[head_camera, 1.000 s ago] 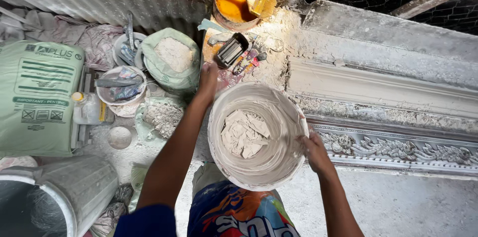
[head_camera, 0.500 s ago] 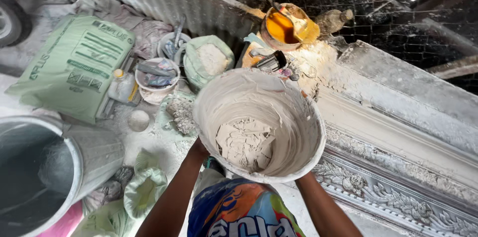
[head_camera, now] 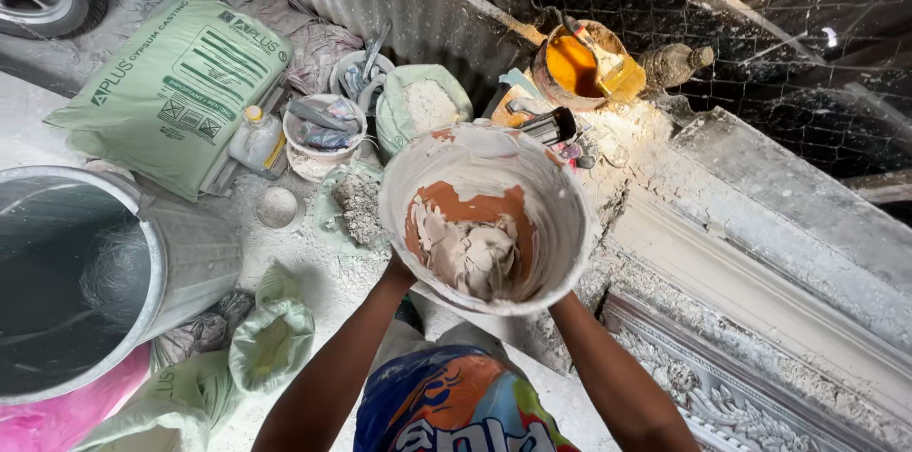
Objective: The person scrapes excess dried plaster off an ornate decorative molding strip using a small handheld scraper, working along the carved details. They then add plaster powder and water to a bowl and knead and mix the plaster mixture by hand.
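Both hands held up a plaster-caked bowl (head_camera: pixel 484 215), tipped toward the camera so its inside showed: white crust on the walls, bare orange patches near the bottom, and a lump of grey-white plaster (head_camera: pixel 472 257) lying in it. The left hand (head_camera: pixel 397 273) was pressed against the bowl's lower left side, its fingers gripping from beneath; the right hand (head_camera: pixel 560 300) was mostly hidden under the lower right rim, so I could not tell how its fingers lay, though the forearm ran straight up to the bowl. The bowl hung in the air above the dusty floor (head_camera: pixel 313 262), in front of the person's bright printed shirt (head_camera: pixel 446 404). To the left stood a large metal bucket (head_camera: pixel 85 262), with 1 green plaster sack (head_camera: pixel 171 82) lying flat behind it and a small green bag (head_camera: pixel 271 329) slumped just beside it. Behind the bowl sat an open bag of white powder (head_camera: pixel 423 105), a small tub of tools (head_camera: pixel 323 134), and an orange bowl (head_camera: pixel 579 67) with a brush in it (all dusted white). To the right ran an ornate moulding (head_camera: pixel 722 395), with plain cornice lengths above it.
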